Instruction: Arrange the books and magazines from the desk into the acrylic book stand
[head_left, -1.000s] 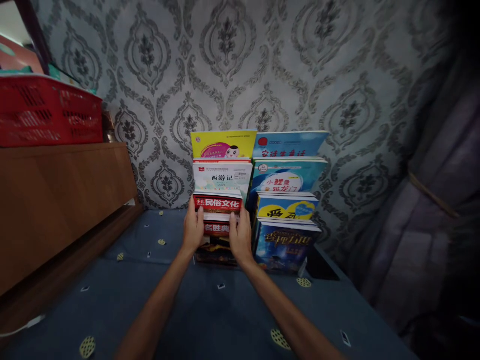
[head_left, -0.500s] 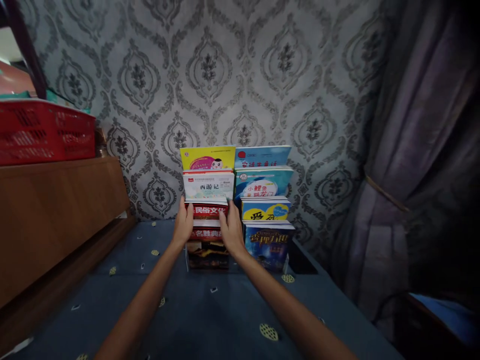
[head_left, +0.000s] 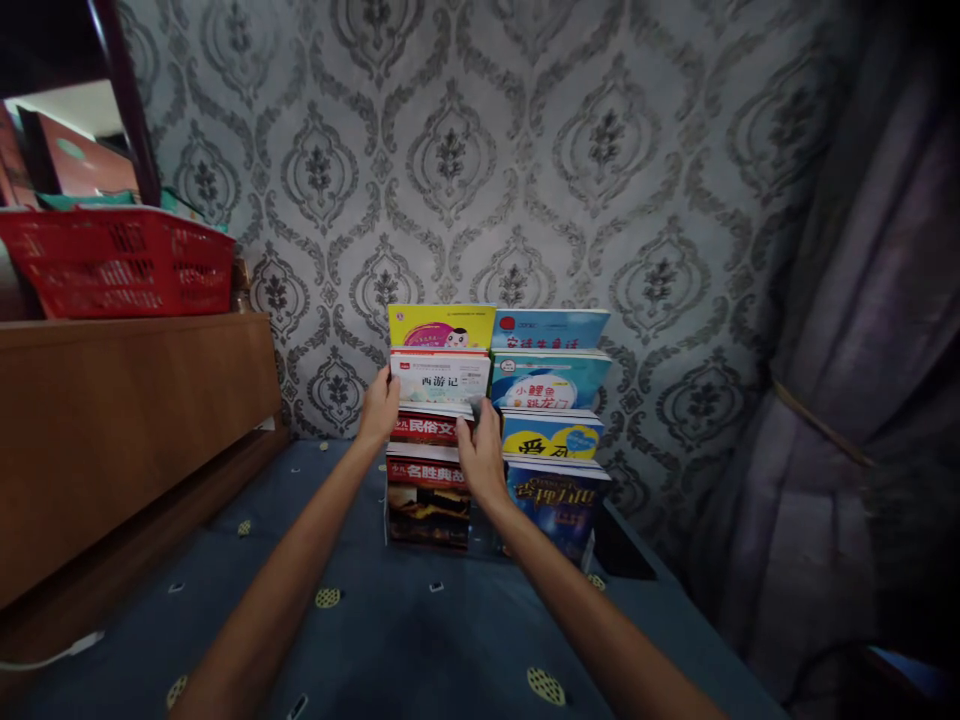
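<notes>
Two columns of upright books stand in stepped rows on the bed. My left hand (head_left: 380,408) closes on the left edge of a white book (head_left: 442,382), its thumb in front and its other fingers partly hidden. My right hand (head_left: 482,452) grips the right edge of the red book (head_left: 422,427) just in front, thumb on the cover and fingertips partly hidden behind. Nearest me in this column is another red book (head_left: 429,505) with a dark picture. A yellow book (head_left: 416,325) rises at the back.
To the right stand blue books, with a dark blue one (head_left: 551,505) in front. A flat black object (head_left: 624,545) lies beside them. At left, a red basket (head_left: 135,260) sits on a wooden cabinet (head_left: 135,400). A curtain (head_left: 810,420) hangs at right; patterned wallpaper (head_left: 510,200) lies behind.
My left hand has moved up from the red book to the white book's edge. My right hand stays at the red book's right side. The view has shifted, so the books appear farther right.
</notes>
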